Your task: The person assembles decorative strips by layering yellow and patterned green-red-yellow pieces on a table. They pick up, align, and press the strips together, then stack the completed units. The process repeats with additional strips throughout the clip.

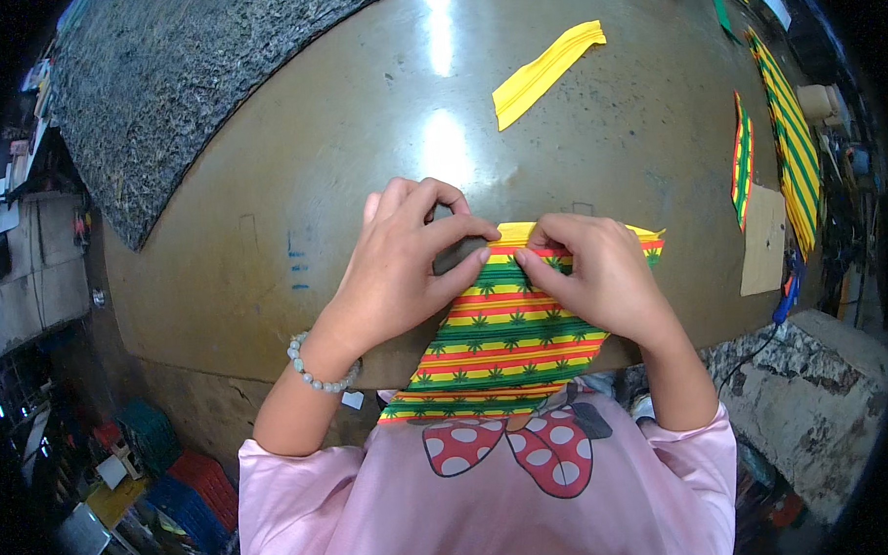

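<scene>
A striped piece of fabric [510,339] in red, yellow and green with dark leaf shapes hangs over the table's near edge toward my lap. Along its far edge lies a folded yellow strip [516,232]. My left hand [404,242] pinches the fabric's upper left corner between thumb and forefinger. Beside it, my right hand [591,272] pinches the same edge, thumb toward the left thumb. What lies under the right fingers is hidden. Past the right hand, the strip's end sticks out at the fabric's right corner.
On the brown table [343,183] lies a loose yellow fabric strip [546,73], farther off. A rough grey mat [183,81] covers the far left. To the right are a small striped piece [742,159], a cardboard piece [762,242], long striped fabric [789,143] and a blue-handled tool [789,290].
</scene>
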Available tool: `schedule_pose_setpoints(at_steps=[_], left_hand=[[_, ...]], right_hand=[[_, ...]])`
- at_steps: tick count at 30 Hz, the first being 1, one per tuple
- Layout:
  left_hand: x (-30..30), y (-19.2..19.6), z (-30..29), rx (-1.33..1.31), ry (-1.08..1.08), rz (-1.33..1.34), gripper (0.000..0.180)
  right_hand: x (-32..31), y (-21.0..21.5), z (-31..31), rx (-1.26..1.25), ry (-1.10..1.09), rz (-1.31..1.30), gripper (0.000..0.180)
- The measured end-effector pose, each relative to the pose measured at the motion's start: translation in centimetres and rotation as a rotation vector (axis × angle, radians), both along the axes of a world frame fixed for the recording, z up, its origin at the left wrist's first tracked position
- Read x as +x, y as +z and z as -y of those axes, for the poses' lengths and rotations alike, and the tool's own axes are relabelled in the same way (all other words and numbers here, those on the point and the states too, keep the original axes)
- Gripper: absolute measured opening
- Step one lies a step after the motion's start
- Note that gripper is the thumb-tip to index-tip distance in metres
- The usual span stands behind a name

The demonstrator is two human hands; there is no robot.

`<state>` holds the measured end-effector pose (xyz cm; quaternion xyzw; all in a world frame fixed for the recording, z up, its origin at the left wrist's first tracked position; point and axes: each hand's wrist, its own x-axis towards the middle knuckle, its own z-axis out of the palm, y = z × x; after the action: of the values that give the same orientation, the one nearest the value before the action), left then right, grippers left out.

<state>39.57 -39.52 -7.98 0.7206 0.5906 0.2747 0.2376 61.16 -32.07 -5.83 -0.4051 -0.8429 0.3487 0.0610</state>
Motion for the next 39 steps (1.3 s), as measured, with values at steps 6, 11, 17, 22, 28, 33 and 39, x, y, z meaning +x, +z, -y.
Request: schedule_pose_setpoints(at_steps=[6,11,17,22,28,33,39], left_hand=[[0.1,0.2,0.0,0.007,0.001,-0.004,0.018],[0.4,0.1,0.1,0.023,0.012,-0.014,0.022],[0.6,0.1,0.7,0.094,-0.071,-0.167,0.030],[0.7,0.0,0.9,0.098,-0.065,-0.178,0.034],[0.6,-0.1,0.7,0.097,-0.099,-0.152,0.035],[0.8,0.1,0.8,0.080,-0.082,-0.187,0.033],[0.9,0.3,0.9,0.071,-0.079,-0.192,0.032]], right_hand=[[-0.1,0.0,0.1,-0.009,-0.023,0.025,0.024],[-0.2,0.0,-0.2,-0.023,-0.005,0.076,0.025],[-0.5,0.7,0.9,0.129,-0.038,0.143,0.029],[2.4,1.3,0.6,0.141,-0.093,0.151,0.032],[4.7,-0.7,-0.5,0.048,-0.111,-0.084,0.031],[4.5,-0.2,-0.8,-0.062,-0.132,-0.005,0.029],[4.2,0.2,-0.9,-0.088,-0.153,0.013,0.029]])
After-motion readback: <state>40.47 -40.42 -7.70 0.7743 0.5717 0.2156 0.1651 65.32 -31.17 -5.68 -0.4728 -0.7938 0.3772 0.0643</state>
